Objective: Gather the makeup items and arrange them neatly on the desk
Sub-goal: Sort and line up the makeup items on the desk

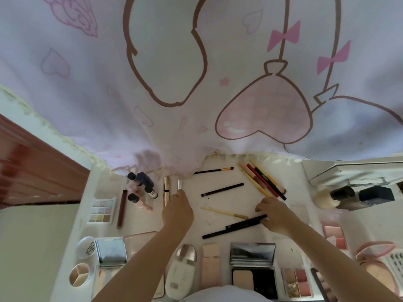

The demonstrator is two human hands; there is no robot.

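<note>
The person's left hand point(177, 211) reaches toward the far side of the white table point(220, 199), its fingers point(180, 194) pinching the near end of a small clear-and-silver tube point(179, 184), which lies just right of a gold mascara tube point(166, 190). The right hand point(275, 213) lies to the right, fingers curled onto the right end of a long black pencil point(234, 226) that slants across the table toward the near left. Just beyond it is a pale yellow pencil point(224, 212), and farther off a dark brown pencil point(222, 189) and a thin brush point(213, 170). A bundle of coloured pencils point(262, 180) lies just beyond the right hand. Open table lies between the two hands; compacts and palettes line the near edge, and a printed curtain point(196, 73) hangs over the far edge.
</note>
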